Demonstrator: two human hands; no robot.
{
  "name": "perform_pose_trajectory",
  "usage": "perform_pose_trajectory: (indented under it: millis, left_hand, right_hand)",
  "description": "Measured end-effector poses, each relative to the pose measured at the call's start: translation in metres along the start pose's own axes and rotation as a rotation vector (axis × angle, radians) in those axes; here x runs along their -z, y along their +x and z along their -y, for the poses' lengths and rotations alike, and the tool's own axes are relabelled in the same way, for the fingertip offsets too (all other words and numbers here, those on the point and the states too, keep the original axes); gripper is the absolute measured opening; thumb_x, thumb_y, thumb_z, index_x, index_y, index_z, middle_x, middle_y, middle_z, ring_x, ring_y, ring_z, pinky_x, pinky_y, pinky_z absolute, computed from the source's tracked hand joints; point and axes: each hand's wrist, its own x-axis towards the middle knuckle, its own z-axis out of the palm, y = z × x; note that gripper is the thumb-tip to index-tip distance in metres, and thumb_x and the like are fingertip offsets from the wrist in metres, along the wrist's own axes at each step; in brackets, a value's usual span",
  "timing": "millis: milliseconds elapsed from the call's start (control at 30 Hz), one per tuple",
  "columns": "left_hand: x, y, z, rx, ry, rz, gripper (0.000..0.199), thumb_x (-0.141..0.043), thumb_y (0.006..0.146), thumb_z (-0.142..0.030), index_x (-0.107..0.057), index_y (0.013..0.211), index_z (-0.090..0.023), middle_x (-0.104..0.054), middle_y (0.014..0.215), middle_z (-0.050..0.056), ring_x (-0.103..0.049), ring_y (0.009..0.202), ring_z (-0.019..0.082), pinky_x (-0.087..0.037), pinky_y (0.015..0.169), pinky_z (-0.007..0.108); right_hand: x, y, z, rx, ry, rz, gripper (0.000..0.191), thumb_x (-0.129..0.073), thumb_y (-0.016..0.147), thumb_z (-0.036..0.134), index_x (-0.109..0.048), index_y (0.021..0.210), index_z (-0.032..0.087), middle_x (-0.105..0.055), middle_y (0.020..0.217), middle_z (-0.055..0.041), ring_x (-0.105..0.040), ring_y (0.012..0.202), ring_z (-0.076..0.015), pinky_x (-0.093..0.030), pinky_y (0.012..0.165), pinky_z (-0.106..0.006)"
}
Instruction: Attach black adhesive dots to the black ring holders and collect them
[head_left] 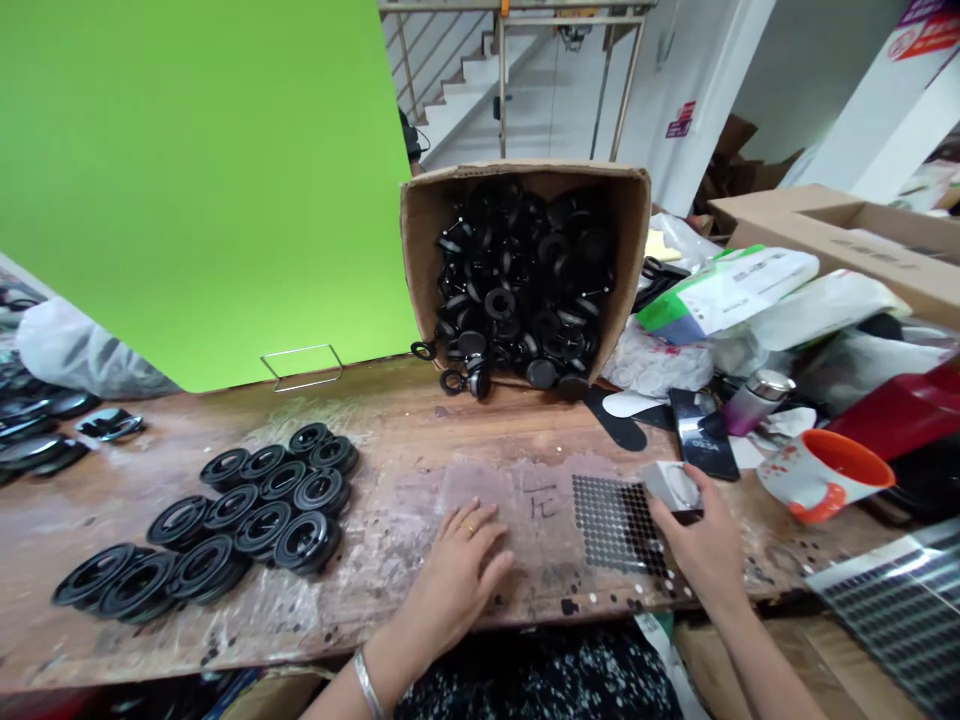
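Observation:
My left hand [459, 572] lies palm down on the wooden table, its fingers stretched out and nothing in them. A ring and a bracelet are on it. To the right, my right hand [705, 540] grips a small whitish block with a dark underside [667, 484] between thumb and fingers. This block is at the upper right edge of a sheet with rows of small round dots [604, 520]; whether they touch I cannot tell. Stacks of black rings [259, 525] stand left of my left hand.
A tipped cardboard box [637, 250] full of black round parts faces me. Behind the stacks rises a green panel [202, 180]. A phone [701, 430], a bottle [757, 400], an orange-rimmed mug [802, 475] and plastic bags crowd the right. A gridded sheet [907, 600] lies at the lower right.

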Motion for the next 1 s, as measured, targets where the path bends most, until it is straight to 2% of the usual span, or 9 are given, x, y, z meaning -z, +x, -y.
perform_pose_trajectory:
  millis: [133,200,333,433,500,600,767,900,1000]
  left_hand:
    - [0.013,0.046,-0.019,0.008,-0.023,0.063,0.013,-0.064,0.084,-0.018,-0.064,0.097,-0.019,-0.066,0.100,0.008,-0.061,0.099,0.025,-0.051,0.087,0.041]
    - [0.011,0.077,-0.031,-0.020,-0.011,0.104,0.018,-0.069,0.080,-0.021,-0.064,0.097,-0.019,-0.064,0.101,0.008,-0.058,0.100,0.027,-0.048,0.089,0.042]
    - [-0.004,0.129,-0.043,-0.004,-0.007,0.159,0.047,-0.082,0.065,-0.024,-0.064,0.108,-0.017,-0.059,0.115,0.015,-0.050,0.113,0.035,-0.043,0.094,0.048]
    - [-0.014,0.149,-0.038,0.028,-0.039,0.237,0.038,-0.085,0.056,-0.023,-0.068,0.090,-0.017,-0.061,0.109,0.016,-0.050,0.111,0.037,-0.043,0.092,0.049]
    - [-0.017,0.154,-0.029,0.039,-0.098,0.304,0.024,-0.083,0.056,-0.022,-0.065,0.073,-0.019,-0.063,0.098,0.011,-0.054,0.105,0.034,-0.043,0.090,0.044]
    - [-0.012,0.155,-0.011,0.084,-0.243,0.403,0.016,-0.075,0.062,-0.019,-0.059,0.060,-0.019,-0.062,0.072,0.002,-0.059,0.081,0.024,-0.046,0.077,0.033]
    - [0.030,0.146,0.029,0.306,-0.596,0.416,0.010,-0.068,0.069,-0.020,-0.059,0.071,-0.018,-0.060,0.059,-0.002,-0.056,0.055,0.015,-0.043,0.054,0.025]
    - [0.065,0.121,0.057,0.578,-0.895,0.215,0.018,-0.069,0.076,-0.025,-0.060,0.088,-0.016,-0.067,0.070,0.001,-0.059,0.054,0.012,-0.047,0.051,0.022]
    - [0.069,0.095,0.060,0.800,-1.068,-0.055,0.014,-0.062,0.084,-0.015,-0.055,0.096,-0.017,-0.069,0.080,0.002,-0.065,0.064,0.011,-0.056,0.064,0.023]
  right_hand:
    - [0.009,0.004,-0.003,-0.142,0.157,-0.047,0.071,-0.063,0.070,0.053,-0.052,0.130,0.016,-0.062,0.117,-0.0118,-0.059,0.100,-0.0267,-0.044,0.093,-0.042]
    - [0.010,0.003,-0.003,-0.148,0.186,-0.055,0.073,-0.063,0.070,0.053,-0.052,0.130,0.015,-0.062,0.117,-0.0122,-0.059,0.101,-0.0267,-0.044,0.093,-0.042]
    - [0.010,0.002,0.001,-0.136,0.154,-0.038,0.071,-0.062,0.070,0.053,-0.053,0.129,0.016,-0.060,0.121,-0.0124,-0.058,0.105,-0.0280,-0.042,0.096,-0.043]
    - [0.009,0.002,0.002,-0.143,0.153,-0.026,0.071,-0.062,0.070,0.052,-0.052,0.130,0.015,-0.060,0.122,-0.0129,-0.057,0.107,-0.0287,-0.041,0.097,-0.043]
    - [0.008,0.003,0.001,-0.152,0.166,-0.026,0.071,-0.062,0.069,0.053,-0.053,0.129,0.015,-0.060,0.122,-0.0132,-0.057,0.107,-0.0289,-0.041,0.097,-0.043]
    - [0.007,0.004,-0.002,-0.188,0.172,-0.039,0.072,-0.063,0.067,0.053,-0.054,0.128,0.016,-0.062,0.120,-0.0124,-0.058,0.105,-0.0288,-0.042,0.096,-0.043]
    - [0.006,0.004,-0.005,-0.214,0.169,-0.016,0.072,-0.065,0.066,0.053,-0.054,0.128,0.018,-0.062,0.120,-0.0106,-0.059,0.103,-0.0281,-0.043,0.095,-0.043]
    - [0.005,0.003,-0.006,-0.212,0.194,-0.010,0.073,-0.066,0.067,0.053,-0.053,0.130,0.019,-0.060,0.122,-0.0109,-0.058,0.106,-0.0286,-0.043,0.096,-0.044]
    - [0.004,0.003,-0.009,-0.232,0.194,0.005,0.075,-0.068,0.065,0.053,-0.053,0.131,0.020,-0.060,0.122,-0.0099,-0.059,0.105,-0.0289,-0.043,0.096,-0.045]
